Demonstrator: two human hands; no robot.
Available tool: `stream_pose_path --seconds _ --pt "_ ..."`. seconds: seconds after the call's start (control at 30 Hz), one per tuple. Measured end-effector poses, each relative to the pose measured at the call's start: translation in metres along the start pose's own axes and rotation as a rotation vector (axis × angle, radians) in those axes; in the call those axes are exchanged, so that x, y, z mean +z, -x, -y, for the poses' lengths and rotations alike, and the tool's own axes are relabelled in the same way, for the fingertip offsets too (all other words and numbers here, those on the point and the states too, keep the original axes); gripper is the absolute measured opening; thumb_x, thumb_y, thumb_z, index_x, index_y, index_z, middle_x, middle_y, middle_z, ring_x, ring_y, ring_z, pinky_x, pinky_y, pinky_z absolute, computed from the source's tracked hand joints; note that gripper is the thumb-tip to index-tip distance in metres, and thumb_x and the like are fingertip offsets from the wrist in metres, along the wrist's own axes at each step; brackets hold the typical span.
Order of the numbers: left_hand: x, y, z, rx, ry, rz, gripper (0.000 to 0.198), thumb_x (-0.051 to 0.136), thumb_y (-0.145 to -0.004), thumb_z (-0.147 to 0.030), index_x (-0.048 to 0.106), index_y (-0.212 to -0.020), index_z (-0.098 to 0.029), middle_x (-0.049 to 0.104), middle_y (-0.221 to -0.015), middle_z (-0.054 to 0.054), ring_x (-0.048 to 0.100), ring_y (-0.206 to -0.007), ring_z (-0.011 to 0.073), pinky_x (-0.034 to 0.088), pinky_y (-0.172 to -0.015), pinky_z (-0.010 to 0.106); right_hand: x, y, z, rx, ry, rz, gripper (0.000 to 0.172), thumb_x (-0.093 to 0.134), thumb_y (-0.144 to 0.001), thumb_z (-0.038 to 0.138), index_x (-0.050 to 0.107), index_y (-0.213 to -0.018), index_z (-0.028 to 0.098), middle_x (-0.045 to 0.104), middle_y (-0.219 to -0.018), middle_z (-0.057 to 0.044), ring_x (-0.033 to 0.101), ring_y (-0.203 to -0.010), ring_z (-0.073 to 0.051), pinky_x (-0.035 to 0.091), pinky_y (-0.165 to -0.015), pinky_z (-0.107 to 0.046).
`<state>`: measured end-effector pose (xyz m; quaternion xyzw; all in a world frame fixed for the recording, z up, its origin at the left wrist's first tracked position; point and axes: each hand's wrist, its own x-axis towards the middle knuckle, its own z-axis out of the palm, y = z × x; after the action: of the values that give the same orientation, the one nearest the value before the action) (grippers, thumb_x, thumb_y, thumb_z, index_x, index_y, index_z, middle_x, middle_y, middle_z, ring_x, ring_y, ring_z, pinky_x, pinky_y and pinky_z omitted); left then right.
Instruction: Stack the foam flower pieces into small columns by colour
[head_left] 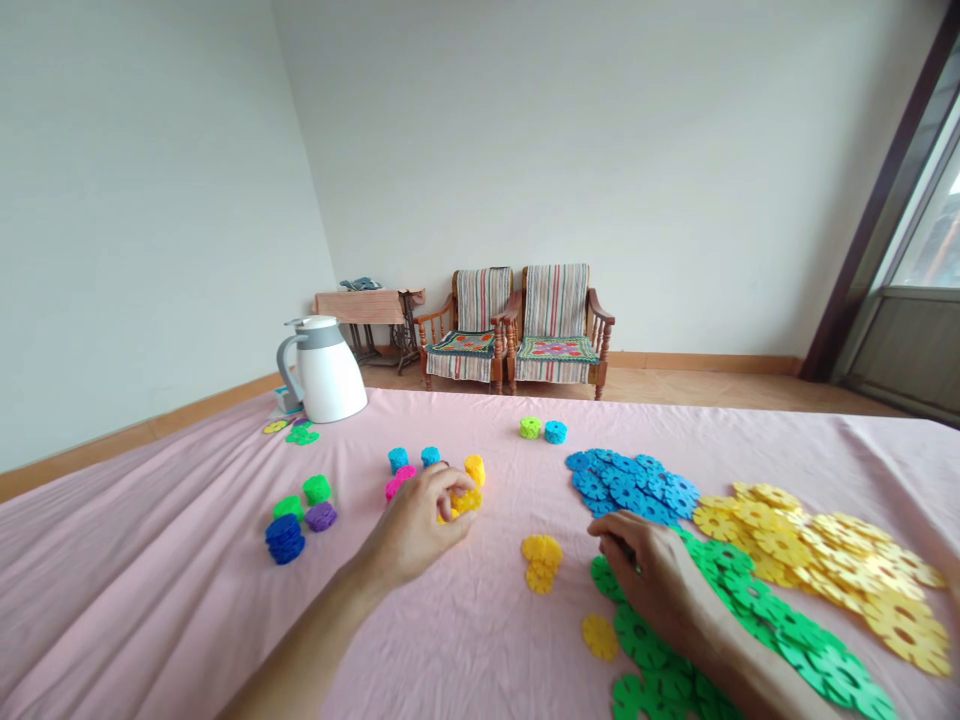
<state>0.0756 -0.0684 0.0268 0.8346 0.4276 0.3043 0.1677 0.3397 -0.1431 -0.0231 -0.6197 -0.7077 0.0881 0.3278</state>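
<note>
Over the middle of the pink cloth, my left hand (426,520) is curled, thumb and fingers closed around yellow notched discs (468,500). Just behind it stands a yellow stack (475,469); pink discs (399,482) lie at its left. My right hand (637,555) hovers with bent fingers over the left edge of the green disc pile (757,600); whether a disc is in its fingers is hidden. Between the hands lie a few loose yellow discs (541,562), with a single yellow disc (600,636) nearer the front.
Blue discs (630,484) and a yellow pile (817,550) spread at the right. Dark blue (285,540), green (316,489) and purple (321,516) stacks stand left. A white jug (330,372) is back left. Lime (530,428) and light blue (556,432) stacks stand at the back.
</note>
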Motion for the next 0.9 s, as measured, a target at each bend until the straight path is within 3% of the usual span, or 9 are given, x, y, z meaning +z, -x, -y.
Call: stream_pose_path --seconds 0.17,0.53,0.77,0.9 --pt "-0.021 -0.002 0.021 -0.088 -0.032 0.061 0.017 0.055 -0.067 -0.021 0.062 -0.081 -0.015 0.057 -0.078 0.001 0.048 -0.058 0.0107 0.039 -0.053 0.022 0.001 0.0 -0.001 0.0 0.01 0.006 0.032 0.033 -0.084 0.025 0.064 -0.089 0.022 0.067 -0.085 -0.003 0.061 -0.074 -0.017 0.044 -0.066 -0.028" --pt "-0.012 0.003 0.029 -0.085 -0.102 0.148 0.018 0.056 -0.064 -0.02 0.061 -0.08 -0.017 0.05 -0.074 -0.002 0.047 -0.06 0.0109 0.035 -0.053 0.022 0.0 0.001 0.0 -0.001 0.028 0.0 0.03 0.034 -0.084 0.023 0.063 -0.087 0.022 0.067 -0.085 -0.002 0.062 -0.076 -0.017 0.044 -0.067 -0.027" --pt "-0.013 0.001 0.02 -0.062 -0.034 0.095 0.018 0.056 -0.068 -0.021 0.063 -0.084 -0.017 0.053 -0.079 0.0 0.045 -0.057 0.0087 0.038 -0.055 0.021 -0.001 0.0 0.0 -0.015 0.031 -0.004 0.032 0.033 -0.083 0.024 0.065 -0.087 0.022 0.068 -0.085 -0.003 0.062 -0.074 -0.017 0.044 -0.065 -0.026" --pt "0.005 0.001 0.001 0.0 0.009 0.105 0.014 0.054 -0.072 -0.02 0.063 -0.083 -0.018 0.057 -0.079 0.0 0.049 -0.063 0.0106 0.039 -0.057 0.021 -0.001 0.0 0.002 0.001 0.009 0.002 0.032 0.033 -0.083 0.024 0.065 -0.088 0.021 0.068 -0.085 -0.004 0.062 -0.076 -0.017 0.045 -0.068 -0.028"
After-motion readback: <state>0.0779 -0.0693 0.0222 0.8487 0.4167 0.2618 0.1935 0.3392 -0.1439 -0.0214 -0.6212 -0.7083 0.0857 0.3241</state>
